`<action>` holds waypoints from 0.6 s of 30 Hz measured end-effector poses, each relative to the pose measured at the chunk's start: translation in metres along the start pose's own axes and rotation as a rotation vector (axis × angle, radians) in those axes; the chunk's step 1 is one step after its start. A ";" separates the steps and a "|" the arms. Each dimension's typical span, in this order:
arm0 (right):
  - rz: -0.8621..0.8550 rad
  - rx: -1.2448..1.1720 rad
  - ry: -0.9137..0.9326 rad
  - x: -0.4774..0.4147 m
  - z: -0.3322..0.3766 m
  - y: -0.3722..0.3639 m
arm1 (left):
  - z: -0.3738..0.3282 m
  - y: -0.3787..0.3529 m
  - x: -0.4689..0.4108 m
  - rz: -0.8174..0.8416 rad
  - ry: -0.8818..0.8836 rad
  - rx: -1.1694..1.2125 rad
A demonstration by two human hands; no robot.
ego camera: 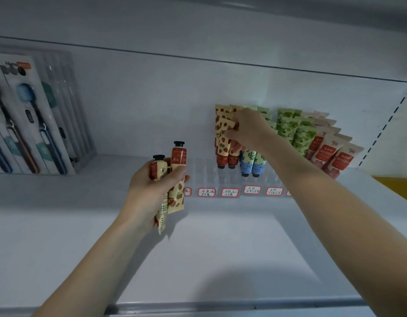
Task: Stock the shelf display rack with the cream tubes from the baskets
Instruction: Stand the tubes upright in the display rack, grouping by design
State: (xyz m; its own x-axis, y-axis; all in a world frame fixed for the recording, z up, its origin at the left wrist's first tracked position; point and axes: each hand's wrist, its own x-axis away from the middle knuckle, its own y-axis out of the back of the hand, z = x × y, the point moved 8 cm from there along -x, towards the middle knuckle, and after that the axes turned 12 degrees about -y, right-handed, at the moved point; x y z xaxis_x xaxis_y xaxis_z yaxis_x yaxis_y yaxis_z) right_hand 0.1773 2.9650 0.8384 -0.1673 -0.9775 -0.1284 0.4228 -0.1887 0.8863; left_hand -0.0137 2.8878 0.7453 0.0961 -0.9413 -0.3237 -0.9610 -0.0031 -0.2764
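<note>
My left hand (152,191) grips two strawberry-print cream tubes (177,177), caps up, in front of the shelf. A clear display rack (204,177) with red-bordered labels stands at the shelf's back. My right hand (248,130) reaches into the rack and pinches a strawberry tube (224,143) standing cap down in a row of like tubes. To the right stand blue tubes (252,161), green tubes (296,133) and pink-red tubes (330,154). The rack's left slots hold nothing.
Boxed electric toothbrushes (31,120) lean at the shelf's far left. The white shelf board (220,248) stretches in front of the rack, with its front lip (220,306) near me. A slotted upright (390,120) bounds the right side. No baskets are in view.
</note>
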 end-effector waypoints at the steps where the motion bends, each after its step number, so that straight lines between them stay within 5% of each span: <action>1: -0.006 0.007 0.003 0.000 0.000 0.000 | 0.000 0.000 0.000 0.001 0.001 0.005; 7: -0.088 -0.012 0.041 0.004 -0.001 0.004 | 0.000 -0.001 0.002 0.004 0.014 -0.055; 13: -0.140 -0.280 0.125 0.027 0.007 0.017 | -0.009 -0.008 0.004 0.039 -0.001 -0.072; 18: 0.301 -0.412 0.262 0.066 0.035 -0.005 | -0.023 -0.018 0.002 0.088 -0.039 -0.125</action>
State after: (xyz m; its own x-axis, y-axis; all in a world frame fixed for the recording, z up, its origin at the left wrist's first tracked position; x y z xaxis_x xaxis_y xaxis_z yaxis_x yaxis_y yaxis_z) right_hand 0.1328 2.9049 0.8416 0.2179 -0.9747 -0.0496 0.7386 0.1315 0.6611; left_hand -0.0023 2.8780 0.7702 0.0182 -0.9258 -0.3776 -0.9907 0.0342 -0.1317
